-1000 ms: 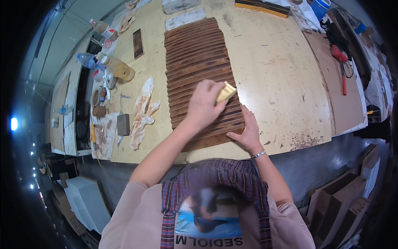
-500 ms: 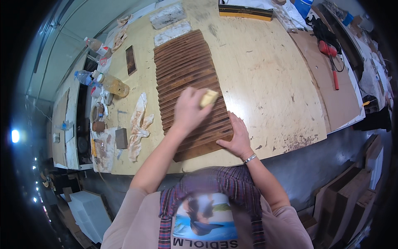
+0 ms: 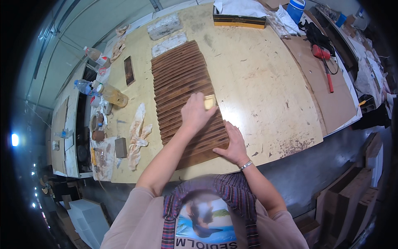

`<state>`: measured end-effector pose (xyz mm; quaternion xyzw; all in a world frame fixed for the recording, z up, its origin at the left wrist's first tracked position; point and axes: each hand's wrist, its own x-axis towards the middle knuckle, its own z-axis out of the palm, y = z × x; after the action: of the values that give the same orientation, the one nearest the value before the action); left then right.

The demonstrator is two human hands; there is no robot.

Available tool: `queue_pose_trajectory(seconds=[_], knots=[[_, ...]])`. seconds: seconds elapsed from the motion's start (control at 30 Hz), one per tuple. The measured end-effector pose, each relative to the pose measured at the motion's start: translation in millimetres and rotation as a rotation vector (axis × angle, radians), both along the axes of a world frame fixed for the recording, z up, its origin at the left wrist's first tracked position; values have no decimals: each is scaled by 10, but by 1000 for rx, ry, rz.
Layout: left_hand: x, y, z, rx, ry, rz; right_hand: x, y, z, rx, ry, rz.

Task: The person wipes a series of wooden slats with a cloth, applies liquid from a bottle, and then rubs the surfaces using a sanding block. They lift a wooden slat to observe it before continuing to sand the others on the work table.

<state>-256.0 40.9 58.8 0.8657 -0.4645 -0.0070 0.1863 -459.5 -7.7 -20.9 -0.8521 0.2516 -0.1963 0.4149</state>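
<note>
A long brown slatted wooden panel lies on a pale worktable. My left hand is shut on a small yellowish block and presses it onto the slats near the panel's right edge. My right hand, with a bracelet at the wrist, lies flat with fingers spread on the panel's near right corner, holding nothing.
Stained rags, a small dark block and bottles sit left of the panel. Two whitish blocks lie beyond it, with a shallow box farther back. A red-handled tool rests on the brown board at right.
My left hand has slid the block a little across the slats near the panel's right edge. My right hand has stayed pressed on the near corner. The view has shifted slightly.
</note>
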Motion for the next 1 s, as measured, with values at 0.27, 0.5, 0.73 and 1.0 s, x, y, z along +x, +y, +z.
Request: queue_pose_trajectory(seconds=[0.27, 0.5, 0.73, 1.0], knots=[[8, -67, 89, -30, -55, 47, -1, -1, -8, -41, 19, -7], [241, 222, -17, 148, -80, 196, 2, -5, -16, -24, -12, -12], [357, 130, -157, -76, -64, 92, 1, 0, -43, -45, -19, -13], [618, 684, -357, -3, -53, 232, 4, -1, -16, -48, -23, -13]])
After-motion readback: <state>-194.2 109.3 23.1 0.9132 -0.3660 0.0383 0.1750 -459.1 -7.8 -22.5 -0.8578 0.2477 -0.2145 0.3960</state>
